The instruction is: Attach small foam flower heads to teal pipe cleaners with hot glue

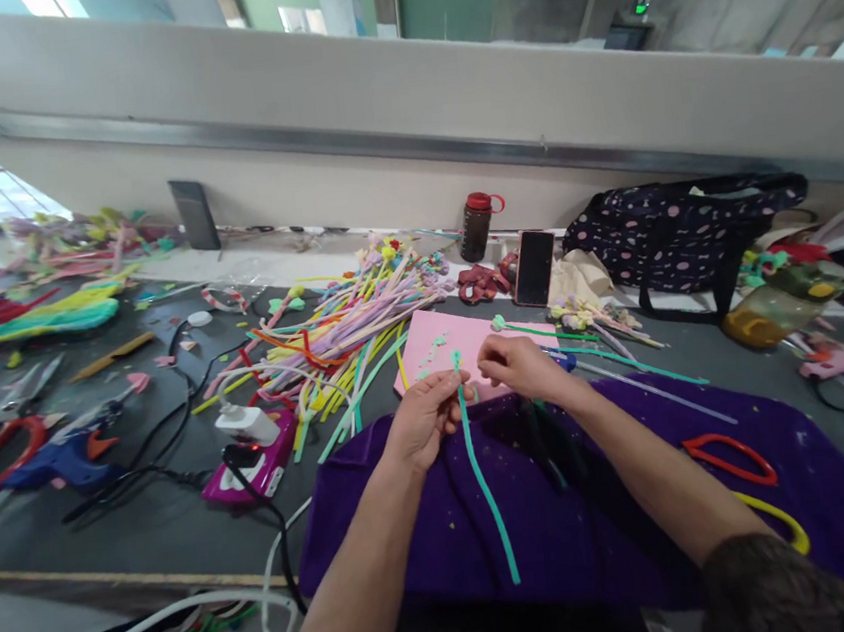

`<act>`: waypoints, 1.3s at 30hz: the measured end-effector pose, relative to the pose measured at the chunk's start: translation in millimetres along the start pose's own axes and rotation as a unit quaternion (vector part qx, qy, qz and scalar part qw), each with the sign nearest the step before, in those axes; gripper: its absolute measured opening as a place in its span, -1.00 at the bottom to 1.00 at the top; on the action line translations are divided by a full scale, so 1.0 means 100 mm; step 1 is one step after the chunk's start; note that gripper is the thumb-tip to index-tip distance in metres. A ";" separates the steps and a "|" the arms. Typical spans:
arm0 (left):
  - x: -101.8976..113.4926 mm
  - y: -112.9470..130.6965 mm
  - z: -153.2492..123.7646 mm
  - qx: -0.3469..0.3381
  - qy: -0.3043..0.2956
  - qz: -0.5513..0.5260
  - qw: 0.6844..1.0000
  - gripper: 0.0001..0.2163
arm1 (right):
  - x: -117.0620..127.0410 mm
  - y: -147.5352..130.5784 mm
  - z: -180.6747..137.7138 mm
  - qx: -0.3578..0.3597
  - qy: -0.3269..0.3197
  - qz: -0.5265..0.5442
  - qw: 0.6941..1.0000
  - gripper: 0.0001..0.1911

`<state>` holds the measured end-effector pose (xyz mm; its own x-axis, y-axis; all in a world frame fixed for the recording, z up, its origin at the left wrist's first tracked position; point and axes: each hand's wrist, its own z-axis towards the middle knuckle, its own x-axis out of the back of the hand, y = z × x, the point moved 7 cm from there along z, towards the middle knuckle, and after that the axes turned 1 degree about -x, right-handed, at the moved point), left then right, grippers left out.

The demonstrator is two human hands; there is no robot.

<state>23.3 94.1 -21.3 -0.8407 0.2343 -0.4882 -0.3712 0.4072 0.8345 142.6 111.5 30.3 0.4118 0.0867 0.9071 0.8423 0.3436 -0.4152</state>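
Observation:
A mint-green pipe cleaner (488, 495) hangs down from my left hand (427, 418), pinched between thumb and fingers near its top. Small green tufts show at its upper end, above my fingertips. Just right of that end is my right hand (522, 366), its fingers curled closed; whatever they hold, if anything, is hidden. Beneath both hands lies a pink board (424, 334) with small green bits on it. Another green stem (525, 329) with a tufted head rests across the board's right side. A purple cloth (430, 536) spreads below my hands.
Many coloured pipe cleaners (353, 313) lie in a heap behind left. A purple power strip (282, 456), cords and a blue glue gun (67, 459) are to the left. A phone (533, 266), bottle (476, 228) and dark bag (656, 241) stand behind. Red-and-yellow-handled pliers (734, 454) lie right.

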 end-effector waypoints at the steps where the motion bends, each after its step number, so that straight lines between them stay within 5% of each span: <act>1: 0.00 -0.02 0.00 0.010 -0.003 -0.012 1.000 -0.78 | 0.07 -0.03 -0.03 0.008 0.012 0.081 0.997 -0.85; 4: -0.02 -0.04 -0.02 0.026 -0.012 -0.040 0.999 -0.80 | 0.22 -0.11 -0.11 0.029 0.028 0.307 0.951 -0.91; 6: -0.04 -0.05 -0.03 0.030 -0.013 -0.047 0.998 -0.81 | 0.24 -0.16 -0.14 0.032 0.016 0.363 0.931 -0.93; 14: -0.09 -0.10 -0.06 0.061 -0.019 -0.053 0.997 -0.84 | 0.17 -0.19 -0.13 0.044 -0.030 0.414 0.909 -0.89; 21: -0.11 -0.15 -0.07 0.072 -0.036 -0.048 0.996 -0.82 | 0.20 -0.08 -0.12 0.016 -0.008 0.474 0.880 -0.88; 39: -0.12 -0.19 -0.05 0.099 -0.057 0.019 0.993 -0.80 | 0.23 0.01 -0.12 0.049 -0.009 0.335 0.941 -0.92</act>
<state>38.6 79.5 -30.4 -0.7985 0.3458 -0.4928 -0.2465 0.5591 0.7916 157.5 103.0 50.2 0.8325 0.3299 0.4452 0.3587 0.2916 -0.8867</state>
